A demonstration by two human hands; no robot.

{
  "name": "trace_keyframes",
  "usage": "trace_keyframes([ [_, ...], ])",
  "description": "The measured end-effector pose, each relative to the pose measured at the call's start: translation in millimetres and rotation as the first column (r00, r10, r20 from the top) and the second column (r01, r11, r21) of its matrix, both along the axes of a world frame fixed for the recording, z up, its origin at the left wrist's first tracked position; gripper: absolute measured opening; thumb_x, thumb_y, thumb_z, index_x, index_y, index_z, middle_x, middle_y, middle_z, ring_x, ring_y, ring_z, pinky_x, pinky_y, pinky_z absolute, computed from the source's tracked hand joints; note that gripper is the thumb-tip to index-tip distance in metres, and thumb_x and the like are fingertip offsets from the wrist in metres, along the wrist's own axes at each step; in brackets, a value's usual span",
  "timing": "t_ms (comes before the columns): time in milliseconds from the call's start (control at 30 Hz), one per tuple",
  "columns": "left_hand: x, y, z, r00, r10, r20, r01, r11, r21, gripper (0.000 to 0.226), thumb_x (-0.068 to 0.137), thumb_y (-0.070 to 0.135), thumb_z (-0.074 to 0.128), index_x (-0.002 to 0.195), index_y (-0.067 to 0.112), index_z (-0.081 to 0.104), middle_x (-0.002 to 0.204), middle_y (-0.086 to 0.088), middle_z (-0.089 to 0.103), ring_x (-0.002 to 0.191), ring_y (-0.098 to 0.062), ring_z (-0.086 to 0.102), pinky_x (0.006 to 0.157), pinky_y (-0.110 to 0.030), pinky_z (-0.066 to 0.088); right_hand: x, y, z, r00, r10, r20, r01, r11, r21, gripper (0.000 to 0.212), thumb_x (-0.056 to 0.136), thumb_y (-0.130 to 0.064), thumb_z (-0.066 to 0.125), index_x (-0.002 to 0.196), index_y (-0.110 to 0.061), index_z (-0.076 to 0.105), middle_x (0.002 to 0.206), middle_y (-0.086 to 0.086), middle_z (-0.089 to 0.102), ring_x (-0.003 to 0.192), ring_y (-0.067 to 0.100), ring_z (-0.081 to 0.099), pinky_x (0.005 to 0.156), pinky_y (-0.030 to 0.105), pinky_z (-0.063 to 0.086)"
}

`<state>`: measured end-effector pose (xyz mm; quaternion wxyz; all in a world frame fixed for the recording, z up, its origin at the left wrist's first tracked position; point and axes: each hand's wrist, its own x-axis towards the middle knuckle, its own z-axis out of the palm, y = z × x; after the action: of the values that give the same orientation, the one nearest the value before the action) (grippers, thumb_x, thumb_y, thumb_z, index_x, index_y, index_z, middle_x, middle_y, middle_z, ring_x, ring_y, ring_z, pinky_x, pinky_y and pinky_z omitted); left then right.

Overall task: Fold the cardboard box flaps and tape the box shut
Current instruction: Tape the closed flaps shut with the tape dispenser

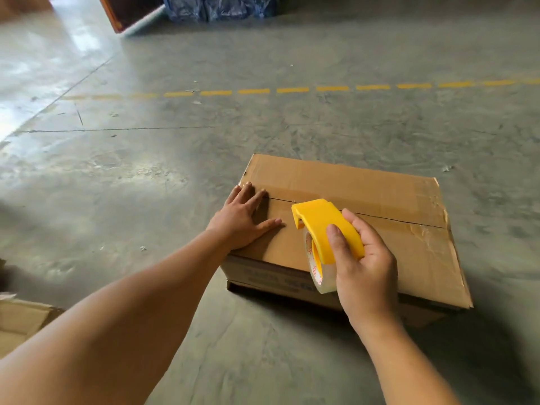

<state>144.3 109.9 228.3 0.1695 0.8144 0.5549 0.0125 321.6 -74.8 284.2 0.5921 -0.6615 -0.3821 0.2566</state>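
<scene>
- A cardboard box sits on the concrete floor, at about 4 o'clock from the middle of the view, with its top flaps folded down flat.
- The seam between the two top flaps runs from 9 o'clock toward 3 o'clock across the lid; it shows as a thin dark line.
- Old clear tape remnants wrinkle the 3 o'clock end of the lid.
- The left hand lies flat on the 9 o'clock end of the lid, its fingers straight and spread apart, pressing the flaps down across the seam.
- The right hand grips a yellow tape dispenser, its fingers clamped over the yellow shell with the thumb on the near side.
- A roll of clear tape with red print sits in the dispenser, under the shell.
- The dispenser's front end points toward the left hand, just beside its thumb, low over the lid near the seam; whether it touches the cardboard I cannot tell.
- A dashed yellow line crosses the floor at 12 o'clock, well apart from the box.
- Another piece of cardboard lies at 8 o'clock by the view's edge.
- Blue wrapped bundles stand at the 12 o'clock edge.
</scene>
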Motion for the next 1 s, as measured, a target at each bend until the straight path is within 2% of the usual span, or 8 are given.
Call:
trace_keyframes([
  [200, 2.8, -9.7, -6.8, 0.998, -0.007, 0.065, 0.007, 1.000, -0.009, 0.086, 0.084, 0.085, 0.033, 0.157, 0.044, 0.012, 0.168, 0.009, 0.000, 0.154, -0.021, -0.009, 0.121, -0.057, 0.021, -9.5, 17.4, -1.8, 0.999, 0.045, 0.030, -0.045, 0.999, -0.003, 0.040, 0.086, -0.055, 0.062, 0.123, -0.039, 0.062, 0.116, -0.033, 0.058, 0.109, -0.013, 0.054, 0.097, 0.027, 0.049],
  [333, -0.4, 9.4, 3.5, 0.994, -0.106, 0.023, 0.102, 0.987, 0.122, 0.070, 0.089, 0.073, 0.043, 0.149, 0.040, 0.033, 0.153, 0.001, 0.029, 0.142, -0.029, 0.023, 0.110, -0.051, 0.040, -20.5, 29.0, -2.5, 0.999, 0.027, 0.032, -0.027, 1.000, -0.004, 0.037, 0.085, -0.055, 0.063, 0.120, -0.044, 0.061, 0.119, -0.031, 0.060, 0.110, -0.009, 0.056, 0.098, 0.030, 0.050],
  [467, -12.0, 40.3, 7.0, 0.977, -0.213, 0.012, 0.208, 0.964, 0.163, 0.055, 0.092, 0.060, 0.052, 0.142, 0.038, 0.045, 0.142, -0.001, 0.038, 0.132, -0.028, 0.033, 0.107, -0.046, 0.040, -41.3, 37.3, 3.9, 1.000, 0.000, 0.017, 0.001, 1.000, -0.030, 0.031, 0.085, -0.053, 0.061, 0.115, -0.053, 0.057, 0.121, -0.032, 0.059, 0.110, -0.003, 0.058, 0.095, 0.034, 0.054],
  [633, -13.9, 77.7, 11.6, 0.913, -0.235, 0.334, 0.229, 0.972, 0.059, 0.025, 0.100, 0.031, 0.054, 0.116, 0.020, 0.069, 0.112, -0.005, 0.066, 0.102, -0.023, 0.060, 0.087, -0.039, 0.051, -73.8, 56.8, -0.9, 0.998, -0.070, 0.008, 0.070, 0.997, -0.012, 0.042, 0.082, -0.063, 0.062, 0.121, -0.048, 0.060, 0.125, -0.020, 0.062, 0.109, 0.000, 0.060, 0.087, 0.025, 0.053],
  [700, -10.3, 84.0, 23.5, 0.841, -0.042, 0.540, 0.186, 0.959, -0.215, 0.036, 0.104, 0.040, 0.047, 0.097, 0.014, 0.070, 0.083, -0.004, 0.070, 0.071, -0.016, 0.065, 0.068, -0.033, 0.051, -87.4, 64.0, 0.2, 0.994, -0.109, -0.020, 0.110, 0.994, 0.015, 0.046, 0.077, -0.064, 0.061, 0.120, -0.048, 0.061, 0.124, -0.020, 0.063, 0.110, 0.003, 0.061, 0.085, 0.022, 0.053],
  [767, -9.0, 91.6, 38.6, 0.766, 0.230, 0.600, 0.270, 0.732, -0.625, 0.056, 0.104, 0.053, 0.037, 0.094, 0.008, 0.070, 0.080, -0.009, 0.072, 0.065, -0.018, 0.067, 0.063, -0.030, 0.053, -98.5, 69.7, 3.8, 0.989, -0.145, -0.039, 0.147, 0.988, 0.048, 0.045, 0.077, -0.061, 0.061, 0.120, -0.046, 0.062, 0.123, -0.020, 0.064, 0.110, 0.003, 0.062, 0.084, 0.019, 0.053],
  [867, -12.0, 105.4, 46.8, 0.763, 0.350, 0.543, 0.435, 0.344, -0.832, 0.066, 0.101, 0.062, 0.031, 0.096, 0.009, 0.069, 0.088, -0.012, 0.072, 0.077, -0.023, 0.069, 0.069, -0.031, 0.053, -110.3, 74.8, 11.3, 0.981, -0.190, -0.037, 0.192, 0.978, 0.086, 0.042, 0.081, -0.055, 0.062, 0.121, -0.041, 0.062, 0.121, -0.024, 0.064, 0.110, 0.001, 0.061, 0.084, 0.014, 0.051],
  [1000, -12.4, 114.1, 55.4, 0.772, 0.285, 0.568, 0.511, 0.254, -0.822, 0.052, 0.100, 0.057, 0.042, 0.093, 0.014, 0.069, 0.087, -0.009, 0.070, 0.076, -0.019, 0.067, 0.068, -0.029, 0.048, -123.7, 74.8, 17.5, 0.975, -0.216, -0.051, 0.220, 0.971, 0.092, 0.035, 0.084, -0.041, 0.061, 0.120, -0.040, 0.060, 0.114, -0.033, 0.063, 0.106, -0.004, 0.061, 0.078, 0.010, 0.049],
])
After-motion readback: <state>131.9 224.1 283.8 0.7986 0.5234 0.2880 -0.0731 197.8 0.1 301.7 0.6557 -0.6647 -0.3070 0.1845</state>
